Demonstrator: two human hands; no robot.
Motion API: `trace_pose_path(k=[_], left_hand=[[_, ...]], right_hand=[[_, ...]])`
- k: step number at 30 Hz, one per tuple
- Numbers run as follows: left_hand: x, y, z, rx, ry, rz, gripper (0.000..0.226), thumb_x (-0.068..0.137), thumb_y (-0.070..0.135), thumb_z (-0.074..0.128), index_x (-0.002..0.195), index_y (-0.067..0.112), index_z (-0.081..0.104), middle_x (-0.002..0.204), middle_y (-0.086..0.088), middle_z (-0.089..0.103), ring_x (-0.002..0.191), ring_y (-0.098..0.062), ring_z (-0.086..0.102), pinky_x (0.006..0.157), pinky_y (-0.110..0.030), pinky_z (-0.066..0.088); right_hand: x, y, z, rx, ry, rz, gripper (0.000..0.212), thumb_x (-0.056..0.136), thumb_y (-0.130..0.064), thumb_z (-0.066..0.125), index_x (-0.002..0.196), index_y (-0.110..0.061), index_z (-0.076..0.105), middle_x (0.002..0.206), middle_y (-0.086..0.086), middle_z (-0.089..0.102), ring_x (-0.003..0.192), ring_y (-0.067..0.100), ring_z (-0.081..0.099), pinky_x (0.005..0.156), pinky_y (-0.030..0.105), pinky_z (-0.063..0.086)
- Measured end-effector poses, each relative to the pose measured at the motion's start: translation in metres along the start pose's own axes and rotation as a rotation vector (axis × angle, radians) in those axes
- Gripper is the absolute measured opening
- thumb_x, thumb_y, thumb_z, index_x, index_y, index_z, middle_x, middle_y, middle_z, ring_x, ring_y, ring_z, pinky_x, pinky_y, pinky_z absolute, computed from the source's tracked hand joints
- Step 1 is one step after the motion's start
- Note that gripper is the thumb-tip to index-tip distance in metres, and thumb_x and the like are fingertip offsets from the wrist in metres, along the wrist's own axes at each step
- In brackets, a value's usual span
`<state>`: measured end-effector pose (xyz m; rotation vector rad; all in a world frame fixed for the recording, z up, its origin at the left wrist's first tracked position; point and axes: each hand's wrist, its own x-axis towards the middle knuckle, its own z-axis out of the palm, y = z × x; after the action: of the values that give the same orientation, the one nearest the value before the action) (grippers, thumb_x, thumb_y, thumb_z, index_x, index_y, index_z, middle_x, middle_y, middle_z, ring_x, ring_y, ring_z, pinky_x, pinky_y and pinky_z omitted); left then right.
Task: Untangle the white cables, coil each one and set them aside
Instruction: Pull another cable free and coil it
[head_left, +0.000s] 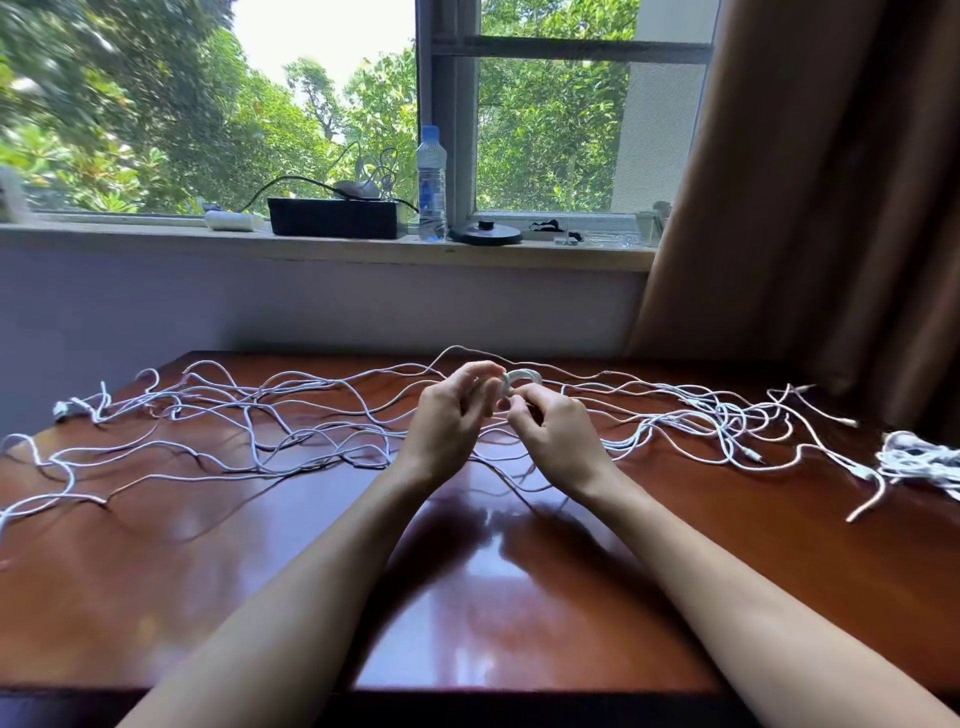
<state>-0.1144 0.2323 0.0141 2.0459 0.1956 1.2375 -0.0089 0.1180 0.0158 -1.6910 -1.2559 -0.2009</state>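
Several white cables (270, 415) sprawl tangled across the brown wooden table (493, 597), from its left edge to a denser knot (727, 426) on the right. Above the table's middle, both hands work a small white coil (522, 378) of cable. My left hand (449, 421) has its fingers curled round the coil's left side. My right hand (556, 434) pinches the cable just below the coil. A bundled white cable (919, 460) lies at the far right edge.
A windowsill (332, 248) behind the table carries a black box (335, 217), a water bottle (432, 182), a black round object (485, 233) and small items. A brown curtain (810, 208) hangs at the right. Loose cable ends (800, 388) lie near it.
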Motion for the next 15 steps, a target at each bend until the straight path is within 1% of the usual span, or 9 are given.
trace_pose_path(k=[2,4,5,7,9,11,13,15], left_hand=[[0.0,0.0,0.0,-0.016,-0.023,-0.001,0.011,0.098,0.016,0.063,0.108,0.016,0.067,0.08,0.01,0.072,0.071,-0.009,0.068,0.076,-0.039,0.059],[0.0,0.0,-0.001,0.002,-0.04,-0.009,0.013,0.094,0.018,0.068,0.106,0.02,0.066,0.082,0.007,0.074,0.071,-0.019,0.07,0.073,-0.04,0.058],[0.0,0.0,-0.001,0.001,-0.045,-0.025,0.015,0.091,0.017,0.07,0.105,0.021,0.066,0.083,0.005,0.074,0.072,-0.022,0.07,0.072,-0.04,0.058],[0.001,-0.002,-0.002,-0.028,-0.049,-0.066,0.018,0.089,0.009,0.072,0.102,0.019,0.066,0.083,0.003,0.075,0.072,-0.018,0.071,0.071,-0.036,0.058],[0.001,-0.003,-0.002,-0.04,-0.045,-0.076,0.018,0.09,0.005,0.07,0.102,0.018,0.065,0.081,0.002,0.075,0.072,-0.014,0.07,0.072,-0.031,0.057],[0.001,-0.003,-0.002,0.033,-0.03,-0.039,0.014,0.091,0.008,0.068,0.102,0.016,0.062,0.079,0.003,0.073,0.071,-0.011,0.068,0.071,-0.03,0.055],[0.001,-0.004,-0.002,0.116,0.012,-0.011,0.012,0.093,0.014,0.068,0.102,0.014,0.061,0.077,0.006,0.069,0.068,-0.005,0.063,0.071,-0.03,0.053],[0.002,-0.004,-0.002,0.131,0.041,0.005,0.012,0.094,0.017,0.069,0.101,0.013,0.06,0.077,0.01,0.067,0.069,-0.003,0.063,0.071,-0.029,0.053]], right_hand=[[0.001,0.0,-0.002,0.003,-0.006,0.003,0.019,0.099,-0.019,0.056,0.09,-0.013,0.071,0.062,-0.007,0.058,0.058,0.005,0.051,0.059,0.022,0.037],[0.0,0.001,-0.003,-0.005,-0.028,-0.002,0.019,0.099,-0.02,0.056,0.089,-0.012,0.07,0.062,-0.004,0.058,0.057,0.008,0.048,0.06,0.027,0.038],[0.0,0.002,-0.004,-0.011,-0.042,-0.008,0.019,0.099,-0.019,0.056,0.088,-0.012,0.07,0.062,-0.002,0.058,0.057,0.009,0.047,0.06,0.03,0.038],[0.001,0.003,-0.005,-0.017,-0.072,-0.023,0.019,0.099,-0.018,0.055,0.089,-0.012,0.07,0.063,0.0,0.059,0.057,0.01,0.047,0.061,0.031,0.039],[0.001,0.003,-0.007,-0.015,-0.106,-0.04,0.018,0.1,-0.017,0.055,0.095,-0.015,0.072,0.063,-0.006,0.058,0.058,0.007,0.049,0.059,0.024,0.038],[0.002,0.001,-0.01,-0.026,-0.133,-0.071,0.019,0.101,-0.017,0.054,0.106,-0.016,0.073,0.063,-0.012,0.055,0.059,0.002,0.051,0.059,0.015,0.036],[0.002,0.0,-0.012,-0.05,-0.158,-0.103,0.021,0.102,-0.017,0.054,0.114,-0.014,0.072,0.063,-0.016,0.054,0.061,-0.003,0.053,0.061,0.012,0.036],[0.003,-0.001,-0.014,-0.065,-0.179,-0.133,0.021,0.103,-0.017,0.054,0.113,-0.011,0.071,0.064,-0.018,0.053,0.063,-0.006,0.054,0.062,0.01,0.035]])
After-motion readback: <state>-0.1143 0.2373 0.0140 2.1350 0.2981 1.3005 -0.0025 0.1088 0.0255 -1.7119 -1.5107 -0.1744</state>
